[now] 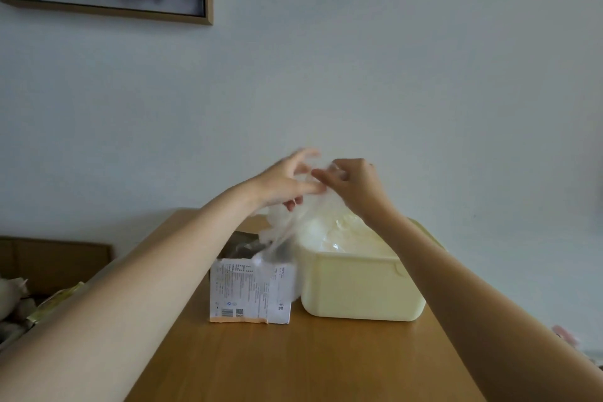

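- Clear plastic film is held up above the cream box and the carton; its lower end hangs about at the carton's open top; both stand on the tabletop
- left hand pinches the film, other fingers spread; right hand clenched on its upper edge
- step looks like parting the layers; best to rub the edge apart near the pinch and pull gently sideways; thin stuff, may tear or cling
- hard to tell: bag or glove; fingertips blurred; box holds pale crumpled plastic, no more detail; carton inside dark; print unreadable
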A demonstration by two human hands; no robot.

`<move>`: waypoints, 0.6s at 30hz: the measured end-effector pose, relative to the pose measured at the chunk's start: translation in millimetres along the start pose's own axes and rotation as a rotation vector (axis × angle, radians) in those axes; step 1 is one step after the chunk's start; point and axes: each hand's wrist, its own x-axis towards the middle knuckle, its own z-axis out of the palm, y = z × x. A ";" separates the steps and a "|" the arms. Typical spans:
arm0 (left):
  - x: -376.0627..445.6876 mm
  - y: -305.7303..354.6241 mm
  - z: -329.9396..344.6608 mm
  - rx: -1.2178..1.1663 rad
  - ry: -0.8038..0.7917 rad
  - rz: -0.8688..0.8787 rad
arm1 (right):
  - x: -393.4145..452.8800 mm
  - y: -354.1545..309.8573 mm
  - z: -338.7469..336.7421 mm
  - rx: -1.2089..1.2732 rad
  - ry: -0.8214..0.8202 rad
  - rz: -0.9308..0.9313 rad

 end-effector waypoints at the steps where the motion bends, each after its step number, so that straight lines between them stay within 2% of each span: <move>1: 1.0 1.8 5.7 0.034 -0.076 -0.022 | -0.1 -2.7 -2.0 -0.017 -0.007 -0.031; 3: -0.9 -1.1 10.2 0.047 -0.083 -0.052 | 0.4 -6.2 -5.9 -0.029 -0.024 -0.050; 8: -2.5 -22.1 -9.7 -0.168 0.109 -0.176 | 2.5 8.9 -25.1 -0.009 -0.110 0.085; 11: -1.6 -40.7 -24.9 -0.139 0.186 -0.255 | 2.3 23.4 -27.0 -0.018 -0.087 0.141; 14: 2.6 -52.0 -37.8 -0.171 0.457 -0.334 | 0.9 29.8 -25.2 -0.040 -0.061 0.153; 16: 7.5 -48.6 -43.8 -0.131 0.615 -0.316 | 0.9 30.5 -24.0 -0.085 -0.059 0.109; 18: 11.9 -34.1 -42.2 -0.075 0.522 -0.188 | 1.3 27.7 -20.2 -0.128 -0.073 0.048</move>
